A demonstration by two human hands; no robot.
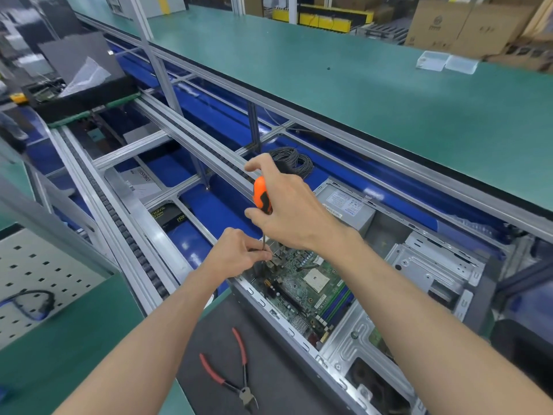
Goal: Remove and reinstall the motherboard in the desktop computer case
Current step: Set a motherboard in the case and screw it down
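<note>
A dark mat (269, 354) on the green bench (74, 348) carries the open computer case (353, 336) and red-handled pliers (236, 369).

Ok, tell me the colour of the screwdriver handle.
Orange with black inlay, on the screwdriver handle held by the right hand; head view.

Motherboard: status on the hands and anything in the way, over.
Right hand grips screwdriver; left hand pinches its shaft. Motherboard seated in case, tip at far corner. Pliers off to the side.
</note>
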